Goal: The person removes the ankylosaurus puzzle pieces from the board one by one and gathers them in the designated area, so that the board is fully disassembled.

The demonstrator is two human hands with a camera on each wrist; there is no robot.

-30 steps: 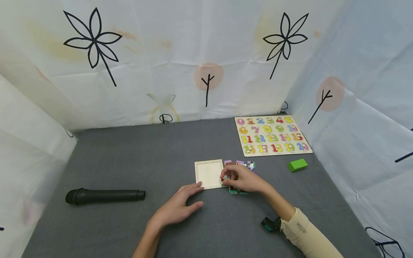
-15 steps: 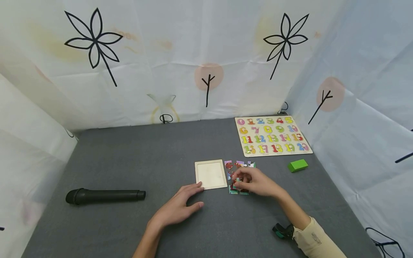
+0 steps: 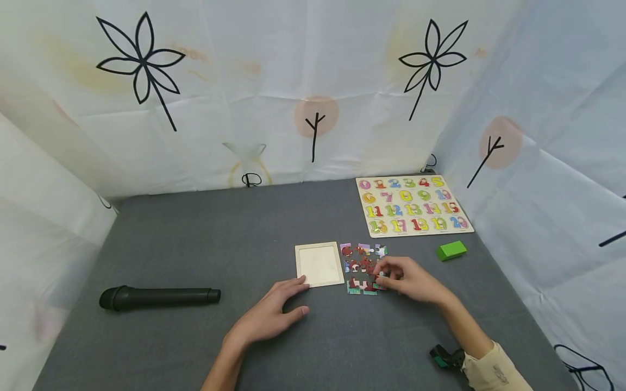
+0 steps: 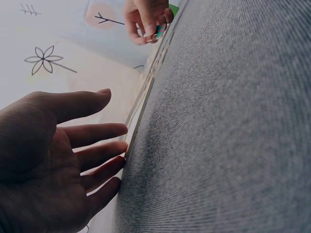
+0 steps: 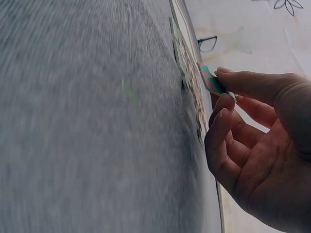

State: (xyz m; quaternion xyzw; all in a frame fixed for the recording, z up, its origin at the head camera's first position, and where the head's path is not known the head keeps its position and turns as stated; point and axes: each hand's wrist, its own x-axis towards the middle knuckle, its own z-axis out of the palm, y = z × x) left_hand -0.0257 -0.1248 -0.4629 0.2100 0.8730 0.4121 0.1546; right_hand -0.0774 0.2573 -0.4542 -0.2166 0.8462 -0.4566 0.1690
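Between thumb and fingers, my right hand [image 3: 411, 279] pinches a small green and red jigsaw puzzle piece [image 5: 212, 80], tilted just above the table. Under and beside that hand, several jigsaw pieces [image 3: 354, 266] lie in rows, printed in red, purple and green. Left of them sits a square wooden puzzle frame [image 3: 320, 264] with a bare, pale inside. My left hand [image 3: 269, 310] rests with straight, spread fingers, its fingertips at the frame's near left corner. In the left wrist view those fingertips [image 4: 119, 130] touch the frame's edge, and the thumb stands apart.
A wooden number board [image 3: 413, 206] lies at the back right, with a green block [image 3: 451, 250] in front of it. On the left lies a black microphone [image 3: 160, 297]. White printed cloth walls [image 3: 274, 81] enclose the grey table [image 3: 205, 233].
My right hand has moved right, from the frame's right edge across the loose pieces to their right side, carrying the jigsaw piece. The left hand and the frame have stayed put.
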